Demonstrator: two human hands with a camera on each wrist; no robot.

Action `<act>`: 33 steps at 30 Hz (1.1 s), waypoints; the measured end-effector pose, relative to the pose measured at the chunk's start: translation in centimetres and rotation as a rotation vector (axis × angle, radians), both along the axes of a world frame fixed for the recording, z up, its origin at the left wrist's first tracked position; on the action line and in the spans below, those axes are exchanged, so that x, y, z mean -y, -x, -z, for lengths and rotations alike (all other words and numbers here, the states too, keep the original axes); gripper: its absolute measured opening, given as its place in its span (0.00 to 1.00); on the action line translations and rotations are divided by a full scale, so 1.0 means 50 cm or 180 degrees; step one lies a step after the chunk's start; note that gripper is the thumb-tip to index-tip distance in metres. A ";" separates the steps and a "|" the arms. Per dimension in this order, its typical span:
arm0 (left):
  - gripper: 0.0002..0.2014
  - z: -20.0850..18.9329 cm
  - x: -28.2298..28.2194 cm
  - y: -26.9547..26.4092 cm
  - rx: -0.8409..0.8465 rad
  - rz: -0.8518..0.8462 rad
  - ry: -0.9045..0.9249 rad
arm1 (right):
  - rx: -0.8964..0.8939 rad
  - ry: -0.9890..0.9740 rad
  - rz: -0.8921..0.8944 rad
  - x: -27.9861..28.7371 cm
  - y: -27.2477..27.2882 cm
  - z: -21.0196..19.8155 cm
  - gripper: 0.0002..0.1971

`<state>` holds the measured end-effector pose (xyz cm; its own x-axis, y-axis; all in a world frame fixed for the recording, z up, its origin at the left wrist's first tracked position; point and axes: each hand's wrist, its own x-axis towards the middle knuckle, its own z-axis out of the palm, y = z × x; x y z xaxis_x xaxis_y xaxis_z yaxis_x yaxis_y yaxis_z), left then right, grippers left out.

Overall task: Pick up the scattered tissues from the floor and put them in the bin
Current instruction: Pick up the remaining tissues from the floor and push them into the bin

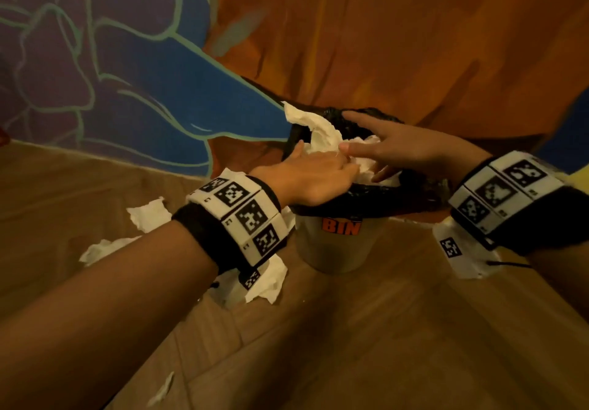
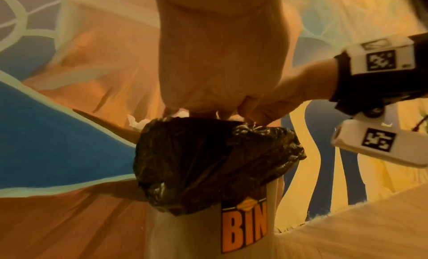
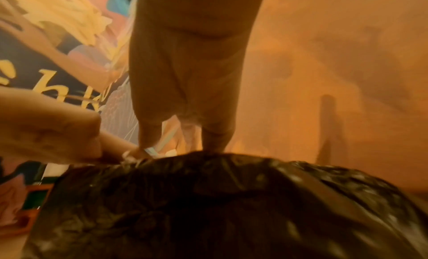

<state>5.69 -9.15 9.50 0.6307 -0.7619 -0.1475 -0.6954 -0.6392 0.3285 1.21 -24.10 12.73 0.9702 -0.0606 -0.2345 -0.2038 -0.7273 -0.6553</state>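
Observation:
A white bin (image 1: 334, 244) labelled BIN, lined with a black bag (image 1: 382, 199), stands on the wooden floor by the painted wall. A wad of white tissues (image 1: 322, 135) sticks out of its mouth. My left hand (image 1: 318, 161) reaches over the near rim, and its curled fingers grip the tissues while the fingertips are hidden. My right hand (image 1: 353, 138) comes from the right with fingers spread, thumb resting on the wad. In the left wrist view the bin (image 2: 197, 235) stands below my palm, with tissue (image 2: 136, 123) peeking over the bag (image 2: 208, 162).
Loose tissues lie on the floor left of the bin: one piece (image 1: 149, 217), another (image 1: 102, 248), a larger one (image 1: 267, 282) under my left wrist, and a small scrap (image 1: 164, 389) near the front. The mural wall (image 1: 382, 43) rises right behind the bin.

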 end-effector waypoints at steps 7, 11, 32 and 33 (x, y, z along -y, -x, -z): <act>0.21 0.015 -0.075 -0.022 0.0156 0.0027 0.0307 | -0.1179 0.0392 -0.0255 -0.041 -0.078 0.018 0.21; 0.14 0.000 -0.137 -0.048 0.0491 -0.0218 0.1257 | -0.1419 0.1467 -0.0211 -0.046 -0.096 0.040 0.09; 0.12 0.254 -0.533 -0.059 -0.0523 -0.0790 -0.0980 | 0.0764 0.2602 -0.0346 -0.225 -0.021 -0.135 0.21; 0.13 0.272 -0.546 -0.056 -0.0578 -0.0809 -0.1059 | 0.0883 0.2378 -0.0445 -0.257 -0.018 -0.125 0.20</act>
